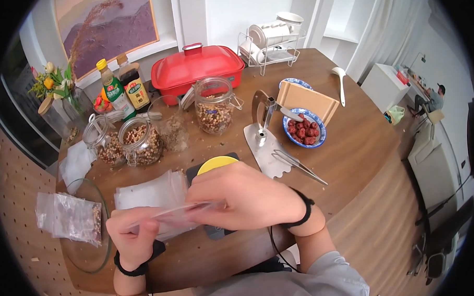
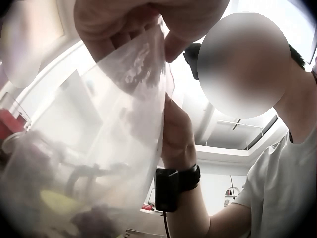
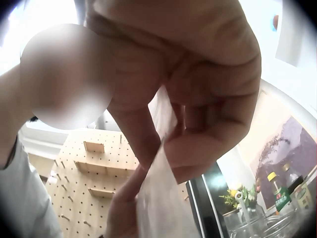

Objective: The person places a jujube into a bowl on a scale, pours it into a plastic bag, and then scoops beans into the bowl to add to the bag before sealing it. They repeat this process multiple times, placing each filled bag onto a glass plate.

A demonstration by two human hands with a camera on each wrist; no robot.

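Note:
A clear plastic bag (image 1: 179, 217) is stretched between my two hands above the table's near side. My left hand (image 1: 133, 235) pinches one end of it, thumb on top. At the other end, the right hand (image 1: 238, 195) grips the bag's edge between thumb and curled fingers. The left wrist view shows the bag (image 2: 124, 114) large, thin and see-through; its pinched edge (image 3: 161, 198) hangs below the right fingers. Under the hands lie a stack of clear bags (image 1: 144, 193) and a dark, flat device with a yellow round dish (image 1: 216, 163), partly hidden by the right hand.
A filled bag (image 1: 75, 219) lies on a glass plate (image 1: 87, 265) at left. Behind stand jars of mixed grains (image 1: 141, 143), bottles (image 1: 115, 92) and a red cooker (image 1: 195, 68). To the right are tweezers (image 1: 300, 166), a metal stand (image 1: 263, 147) and a bowl of red dates (image 1: 305, 130).

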